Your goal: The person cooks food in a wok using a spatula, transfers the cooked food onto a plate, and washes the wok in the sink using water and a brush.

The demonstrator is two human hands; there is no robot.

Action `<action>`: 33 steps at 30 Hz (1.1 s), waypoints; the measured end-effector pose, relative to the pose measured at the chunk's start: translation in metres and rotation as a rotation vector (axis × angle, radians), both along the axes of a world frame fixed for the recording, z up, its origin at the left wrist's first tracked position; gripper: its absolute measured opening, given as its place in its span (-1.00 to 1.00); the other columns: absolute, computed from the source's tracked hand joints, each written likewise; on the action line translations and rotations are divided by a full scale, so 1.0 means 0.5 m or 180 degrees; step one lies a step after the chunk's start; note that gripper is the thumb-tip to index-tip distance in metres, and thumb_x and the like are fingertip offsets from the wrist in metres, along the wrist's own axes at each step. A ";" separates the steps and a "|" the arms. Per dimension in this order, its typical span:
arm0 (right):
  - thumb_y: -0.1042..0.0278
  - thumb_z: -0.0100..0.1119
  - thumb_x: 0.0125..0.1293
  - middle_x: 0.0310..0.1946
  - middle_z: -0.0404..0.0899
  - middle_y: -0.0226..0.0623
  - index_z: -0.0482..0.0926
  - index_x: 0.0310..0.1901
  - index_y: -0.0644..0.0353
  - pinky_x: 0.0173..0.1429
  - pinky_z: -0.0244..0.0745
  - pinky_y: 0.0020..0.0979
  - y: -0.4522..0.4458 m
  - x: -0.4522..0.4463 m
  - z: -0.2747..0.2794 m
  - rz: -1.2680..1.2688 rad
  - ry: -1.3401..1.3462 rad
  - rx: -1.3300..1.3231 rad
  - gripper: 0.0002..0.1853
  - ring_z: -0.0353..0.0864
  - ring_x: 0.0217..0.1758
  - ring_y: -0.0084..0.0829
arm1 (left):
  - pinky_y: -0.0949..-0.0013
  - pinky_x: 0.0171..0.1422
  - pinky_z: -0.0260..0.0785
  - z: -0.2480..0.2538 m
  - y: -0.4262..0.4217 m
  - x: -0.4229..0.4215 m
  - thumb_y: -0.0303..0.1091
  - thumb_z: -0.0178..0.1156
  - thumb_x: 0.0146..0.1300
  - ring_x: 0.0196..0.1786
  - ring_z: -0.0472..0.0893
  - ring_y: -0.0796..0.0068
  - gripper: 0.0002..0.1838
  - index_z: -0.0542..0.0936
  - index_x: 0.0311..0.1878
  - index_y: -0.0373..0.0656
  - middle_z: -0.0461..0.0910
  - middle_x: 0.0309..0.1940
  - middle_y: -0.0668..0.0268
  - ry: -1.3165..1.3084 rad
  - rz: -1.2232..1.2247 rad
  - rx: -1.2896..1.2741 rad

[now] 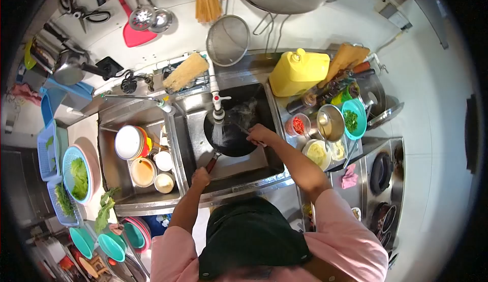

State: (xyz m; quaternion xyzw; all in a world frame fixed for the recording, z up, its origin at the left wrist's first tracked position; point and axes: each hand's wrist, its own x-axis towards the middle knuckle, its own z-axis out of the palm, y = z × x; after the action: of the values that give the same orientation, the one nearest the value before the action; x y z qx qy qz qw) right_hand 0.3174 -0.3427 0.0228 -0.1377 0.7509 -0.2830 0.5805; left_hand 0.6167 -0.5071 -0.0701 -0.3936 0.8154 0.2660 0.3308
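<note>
A black wok (239, 149) sits in the right-hand sink basin (244, 170), under water running from a tap (218, 105) with a red lever. My left hand (201, 176) is closed around the wok's brown handle (212, 163), at the near side. Over the wok's right edge, my right hand (260, 134) grips a thin-handled utensil (243, 129) that reaches into the wok. Its head is blurred by water and glare, so I cannot tell its kind. Splashing water shows at the wok's far side.
The left basin holds stacked bowls (129, 142) and tubs. On the right stand a yellow jug (299, 72), a metal pot (330, 123), a teal bowl (362, 118) of chopped greens and a cup of red pieces (298, 125). Strainers (228, 40) hang above; a stove (381, 173) is far right.
</note>
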 end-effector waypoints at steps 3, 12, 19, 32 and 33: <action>0.43 0.22 0.08 -0.60 0.59 -0.20 0.68 -0.14 0.29 -0.55 0.45 -0.35 0.027 -0.010 0.058 0.1445 0.0768 0.0299 -0.72 0.61 -0.56 -0.40 | 0.14 0.14 0.55 0.007 0.001 0.003 -0.35 0.22 0.24 0.10 0.67 0.11 -0.71 0.67 0.01 -0.20 0.66 0.02 0.00 -0.0160 -0.0143 -0.0144; 0.28 0.16 0.18 -0.25 0.72 -0.02 0.73 -0.25 0.17 -0.19 0.66 -0.07 0.127 -0.007 0.104 0.2453 0.3463 0.1005 -0.78 0.76 -0.19 -0.06 | 0.15 0.03 0.56 0.000 0.012 0.004 -0.35 0.25 0.19 -0.06 0.71 0.09 -0.79 0.70 -0.16 -0.22 0.71 -0.20 0.03 0.0067 -0.0325 -0.0243; 0.25 0.10 0.24 -0.34 0.61 0.23 0.62 -0.22 0.36 0.01 0.53 0.06 0.167 0.159 -0.025 -0.0563 0.2159 0.0170 -0.70 0.64 -0.12 0.18 | 0.34 -0.65 0.13 0.072 -0.032 -0.041 -0.20 0.37 0.12 -0.74 0.40 0.48 -0.70 0.48 -0.58 -0.05 0.43 -0.72 0.37 -0.0217 0.1331 0.2355; 0.20 0.20 0.17 -0.48 0.65 -0.26 0.67 -0.42 0.08 -0.30 0.55 -0.22 0.107 0.365 -0.197 0.1068 0.1871 -0.0040 -0.83 0.65 -0.33 -0.28 | 0.28 -0.52 0.37 -0.008 0.025 0.017 -0.19 0.37 0.16 -0.58 0.55 0.39 -0.67 0.62 -0.27 -0.33 0.59 -0.54 0.25 0.0547 0.1300 0.1200; 0.20 0.18 0.19 -0.47 0.66 -0.25 0.66 -0.44 0.10 -0.28 0.56 -0.22 0.089 0.370 -0.213 0.1298 0.2090 -0.0265 -0.81 0.64 -0.36 -0.23 | 0.21 -0.31 0.44 -0.102 -0.003 0.042 -0.23 0.33 0.18 -0.41 0.63 0.25 -0.64 0.64 -0.21 -0.43 0.64 -0.45 0.15 0.1019 0.1185 0.0916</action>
State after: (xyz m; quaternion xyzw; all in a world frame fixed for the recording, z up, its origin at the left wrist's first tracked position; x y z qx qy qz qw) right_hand 0.5025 -0.2981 -0.0839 -0.3909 0.8419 -0.1330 0.3475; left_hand 0.6378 -0.5088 -0.1210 -0.4386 0.7248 0.4939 0.1958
